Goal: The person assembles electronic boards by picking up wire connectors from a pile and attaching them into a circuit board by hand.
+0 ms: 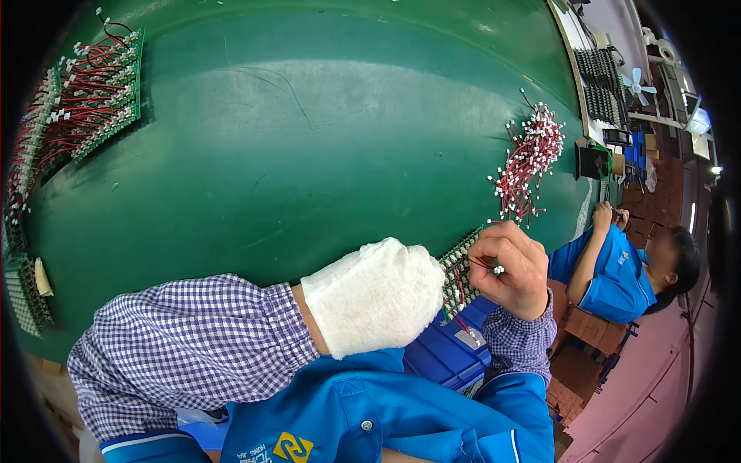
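My left hand, in a white knitted glove, is closed at the left edge of a green circuit board panel. The glove hides its fingertips and that part of the panel. Rows of small pale connectors cover the board, and a few red wires lie across it. Over the panel's right side, my bare right hand has its fingers curled and pinched on a short red and black wire lead with white plug ends. Whether the lead touches a connector on the board I cannot tell.
A loose pile of red leads with white plugs lies beyond my right hand. Wired panels stand at the far left, bare boards below. A blue bin sits under the table edge. Another person works at the right.
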A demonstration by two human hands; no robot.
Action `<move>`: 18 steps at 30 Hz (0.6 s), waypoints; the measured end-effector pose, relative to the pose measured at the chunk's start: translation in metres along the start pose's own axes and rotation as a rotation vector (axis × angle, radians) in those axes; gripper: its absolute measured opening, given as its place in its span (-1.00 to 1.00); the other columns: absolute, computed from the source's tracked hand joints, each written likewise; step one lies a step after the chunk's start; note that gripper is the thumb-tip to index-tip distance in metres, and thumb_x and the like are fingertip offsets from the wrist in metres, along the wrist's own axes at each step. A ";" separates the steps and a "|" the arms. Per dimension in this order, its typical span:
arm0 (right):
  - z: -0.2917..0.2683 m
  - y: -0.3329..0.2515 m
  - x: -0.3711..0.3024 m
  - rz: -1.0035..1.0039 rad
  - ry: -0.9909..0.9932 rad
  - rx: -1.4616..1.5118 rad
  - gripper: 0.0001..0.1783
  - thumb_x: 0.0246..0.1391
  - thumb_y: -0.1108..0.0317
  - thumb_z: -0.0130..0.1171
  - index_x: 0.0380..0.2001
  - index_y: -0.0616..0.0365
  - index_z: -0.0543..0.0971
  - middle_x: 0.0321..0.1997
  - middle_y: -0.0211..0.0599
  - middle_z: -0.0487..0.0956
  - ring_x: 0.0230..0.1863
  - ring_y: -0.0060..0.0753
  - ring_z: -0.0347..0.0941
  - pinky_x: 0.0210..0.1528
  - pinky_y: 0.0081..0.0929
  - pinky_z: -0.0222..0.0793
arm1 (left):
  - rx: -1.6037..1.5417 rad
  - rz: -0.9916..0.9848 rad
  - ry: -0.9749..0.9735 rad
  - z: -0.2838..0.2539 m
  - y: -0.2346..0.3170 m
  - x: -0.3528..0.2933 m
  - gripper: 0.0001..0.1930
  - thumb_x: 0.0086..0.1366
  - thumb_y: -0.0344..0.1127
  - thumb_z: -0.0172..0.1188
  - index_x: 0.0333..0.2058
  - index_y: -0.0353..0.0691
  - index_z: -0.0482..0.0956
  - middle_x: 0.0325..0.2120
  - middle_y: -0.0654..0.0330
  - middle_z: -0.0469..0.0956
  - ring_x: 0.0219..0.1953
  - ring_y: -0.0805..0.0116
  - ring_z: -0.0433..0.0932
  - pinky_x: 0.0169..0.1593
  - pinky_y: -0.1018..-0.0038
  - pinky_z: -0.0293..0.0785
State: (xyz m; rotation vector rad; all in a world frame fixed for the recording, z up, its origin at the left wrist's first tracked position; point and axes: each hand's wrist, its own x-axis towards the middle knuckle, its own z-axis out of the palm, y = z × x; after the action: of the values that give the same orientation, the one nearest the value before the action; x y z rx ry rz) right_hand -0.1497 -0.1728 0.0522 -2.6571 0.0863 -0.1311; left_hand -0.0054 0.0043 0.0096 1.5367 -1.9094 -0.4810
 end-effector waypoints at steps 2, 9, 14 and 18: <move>0.000 -0.002 0.001 0.027 -0.003 0.006 -0.70 -0.47 0.71 0.21 -0.51 0.20 0.55 -0.43 -0.34 0.52 -0.57 -0.47 0.31 -0.54 -0.60 0.26 | -0.006 -0.017 -0.013 0.000 0.001 0.000 -0.87 0.16 -0.39 0.08 -0.51 -0.30 0.53 -0.55 0.03 0.49 -0.61 0.24 0.50 -0.55 0.39 0.50; -0.001 -0.009 0.004 0.087 -0.057 -0.017 -0.71 -0.39 0.68 0.24 -0.46 0.18 0.52 -0.40 -0.33 0.50 -0.51 -0.39 0.35 -0.49 -0.55 0.30 | -0.015 -0.008 0.032 0.003 0.000 -0.002 -0.86 0.16 -0.38 0.07 -0.51 -0.30 0.53 -0.56 0.04 0.48 -0.62 0.24 0.49 -0.56 0.38 0.49; 0.001 -0.013 0.002 0.118 -0.030 -0.051 -0.71 -0.38 0.68 0.23 -0.46 0.18 0.51 -0.40 -0.33 0.48 -0.51 -0.37 0.35 -0.50 -0.55 0.30 | -0.022 0.002 0.040 0.003 0.001 -0.001 -0.86 0.16 -0.37 0.07 -0.51 -0.28 0.53 -0.56 0.05 0.47 -0.62 0.21 0.48 -0.55 0.35 0.48; 0.002 -0.022 0.008 0.074 -0.064 -0.115 -0.71 -0.37 0.68 0.23 -0.45 0.17 0.51 -0.39 -0.33 0.48 -0.51 -0.38 0.35 -0.51 -0.56 0.29 | -0.067 -0.054 -0.004 0.002 0.004 -0.001 -0.86 0.15 -0.35 0.08 -0.52 -0.27 0.54 -0.55 0.05 0.48 -0.62 0.18 0.48 -0.52 0.33 0.48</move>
State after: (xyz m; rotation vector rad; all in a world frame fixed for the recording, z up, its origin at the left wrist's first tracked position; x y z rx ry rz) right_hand -0.1404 -0.1528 0.0612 -2.7656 0.1766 -0.0177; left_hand -0.0099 0.0060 0.0104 1.5476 -1.8399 -0.5662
